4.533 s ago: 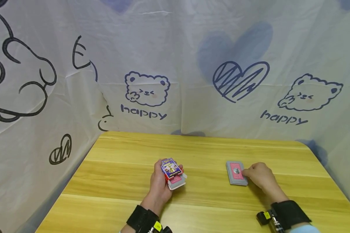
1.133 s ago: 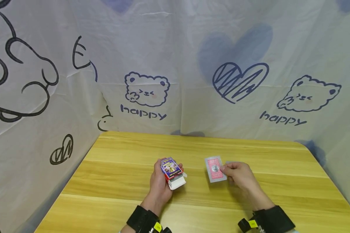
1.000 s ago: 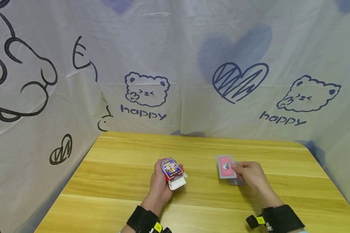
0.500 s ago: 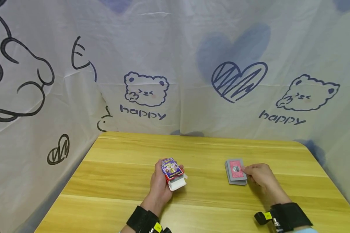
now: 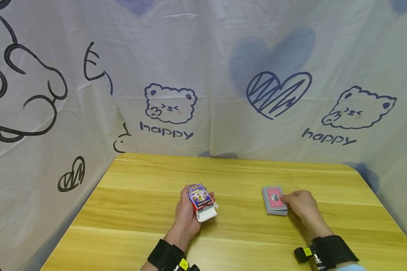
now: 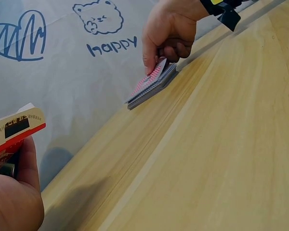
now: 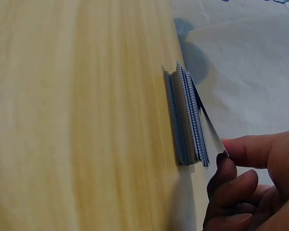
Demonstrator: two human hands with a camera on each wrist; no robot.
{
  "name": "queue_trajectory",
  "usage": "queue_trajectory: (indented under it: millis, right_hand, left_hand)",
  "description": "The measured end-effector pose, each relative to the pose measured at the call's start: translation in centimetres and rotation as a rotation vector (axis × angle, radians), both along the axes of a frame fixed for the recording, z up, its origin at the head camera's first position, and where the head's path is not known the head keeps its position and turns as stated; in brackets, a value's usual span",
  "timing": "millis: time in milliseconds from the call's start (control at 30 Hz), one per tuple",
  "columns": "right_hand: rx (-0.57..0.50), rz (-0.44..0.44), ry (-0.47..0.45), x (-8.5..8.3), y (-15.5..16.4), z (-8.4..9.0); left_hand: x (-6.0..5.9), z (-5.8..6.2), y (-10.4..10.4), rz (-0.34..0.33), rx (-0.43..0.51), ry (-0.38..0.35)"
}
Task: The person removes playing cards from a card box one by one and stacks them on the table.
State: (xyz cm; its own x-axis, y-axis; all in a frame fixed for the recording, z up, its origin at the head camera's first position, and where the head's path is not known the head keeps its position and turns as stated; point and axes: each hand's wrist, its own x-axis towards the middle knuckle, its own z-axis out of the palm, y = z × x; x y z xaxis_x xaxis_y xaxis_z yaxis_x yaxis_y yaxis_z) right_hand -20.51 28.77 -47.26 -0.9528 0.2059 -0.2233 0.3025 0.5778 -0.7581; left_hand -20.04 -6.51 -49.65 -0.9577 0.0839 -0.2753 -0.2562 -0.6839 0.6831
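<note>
Fingers [image 6: 153, 57] of the right hand [image 5: 300, 205] pinch up the near edge of the top card on the red-backed card stack [image 5: 274, 200] lying on the yellow wooden table [image 5: 135, 210]. Left hand [image 5: 186, 214] grips the open blue-and-red card box [image 5: 201, 198]. Risk: two cards lift together, or the stack skews.

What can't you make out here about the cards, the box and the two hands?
- Card faces: the pile of cards lies backs up in every view.
- Card box inside: head view shows only its open flap, so any cards within are hidden.
- Box print: too small in head view, cut off by the edge in left wrist view.
- Right hand grip: right wrist view shows a lifted top card; fingers hide the contact.
- Left hand fingers: behind the box.
</note>
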Motion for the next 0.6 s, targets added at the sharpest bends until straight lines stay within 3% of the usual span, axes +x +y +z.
queue_trajectory:
  millis: [600]
  right_hand:
    - [0.140, 0.037, 0.006, -0.10, -0.53, -0.34]
  left_hand:
    - [-0.07, 0.00, 0.07, -0.010, 0.013, 0.000]
